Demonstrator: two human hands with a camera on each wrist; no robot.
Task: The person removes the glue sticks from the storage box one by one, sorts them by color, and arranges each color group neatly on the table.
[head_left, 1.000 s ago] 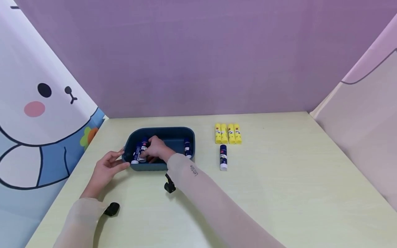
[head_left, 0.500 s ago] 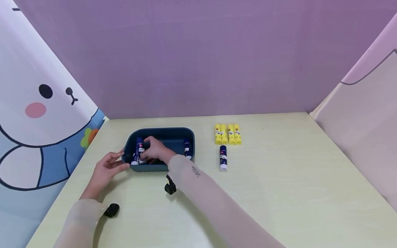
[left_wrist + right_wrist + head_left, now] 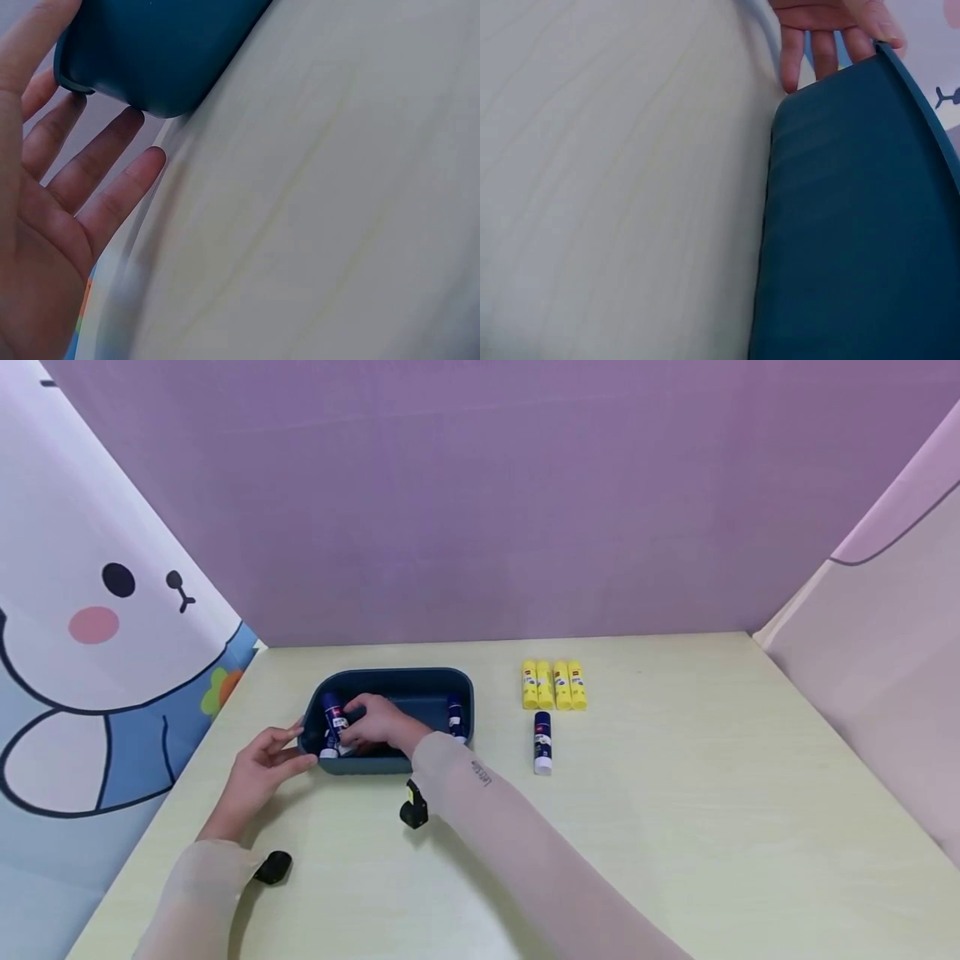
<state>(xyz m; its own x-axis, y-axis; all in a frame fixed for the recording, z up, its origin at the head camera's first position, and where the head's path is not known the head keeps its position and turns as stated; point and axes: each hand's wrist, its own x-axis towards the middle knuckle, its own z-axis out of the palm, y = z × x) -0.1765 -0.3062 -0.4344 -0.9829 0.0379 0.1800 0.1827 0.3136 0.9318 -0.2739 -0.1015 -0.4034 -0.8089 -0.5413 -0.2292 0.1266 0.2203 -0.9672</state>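
In the head view a dark blue box (image 3: 390, 765) stands left of the table's middle. My right hand (image 3: 378, 720) reaches into it and pinches a blue-and-white glue stick (image 3: 333, 712), which leans to the left. Another glue stick (image 3: 328, 750) lies partly hidden beneath it. A third glue stick (image 3: 456, 718) rests by the box's right wall. My left hand (image 3: 258, 768) touches the box's left end with its fingertips. In the left wrist view its fingers (image 3: 97, 157) are fairly straight beside the box wall (image 3: 150, 52). The right wrist view shows the box's outside wall (image 3: 847, 195), not the right fingers.
Right of the box, a row of several yellow glue sticks (image 3: 554, 685) lies on the table (image 3: 675, 827). Just in front of that row is a single blue glue stick (image 3: 542, 743). A purple backdrop (image 3: 510, 510) rises behind the table, with printed panels at both sides.
My right hand has shifted the held glue stick left inside the box, and its top now tilts left over the other one. The left hand stays at the box's end.
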